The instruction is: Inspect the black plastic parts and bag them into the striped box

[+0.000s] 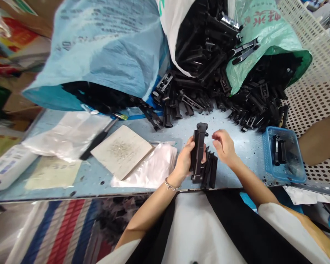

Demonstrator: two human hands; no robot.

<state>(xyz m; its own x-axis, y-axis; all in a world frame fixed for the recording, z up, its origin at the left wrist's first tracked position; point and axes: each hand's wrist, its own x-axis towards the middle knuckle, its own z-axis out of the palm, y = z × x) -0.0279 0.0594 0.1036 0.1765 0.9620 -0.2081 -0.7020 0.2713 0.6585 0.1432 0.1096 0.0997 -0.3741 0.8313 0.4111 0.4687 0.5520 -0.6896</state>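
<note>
My left hand [184, 158] is wrapped round a long black plastic part [199, 152], held upright above the front edge of the bench. To the right of that part's upper end is my right hand [224, 146], its fingers bent and the thumb apart from them; I see nothing in it. Several slim black plastic pieces [211, 170] lie on the bench below and between the hands. A pile of similar black parts [192, 97] spreads across the back of the bench.
A blue bag [107, 47], a white bag [169, 29] and a green bag [272, 33] of black parts line the back. Left are a square board [122, 150] and clear plastic sleeves [154, 167]. A blue basket [284, 176] stands right, beside a perforated cream crate [313, 91].
</note>
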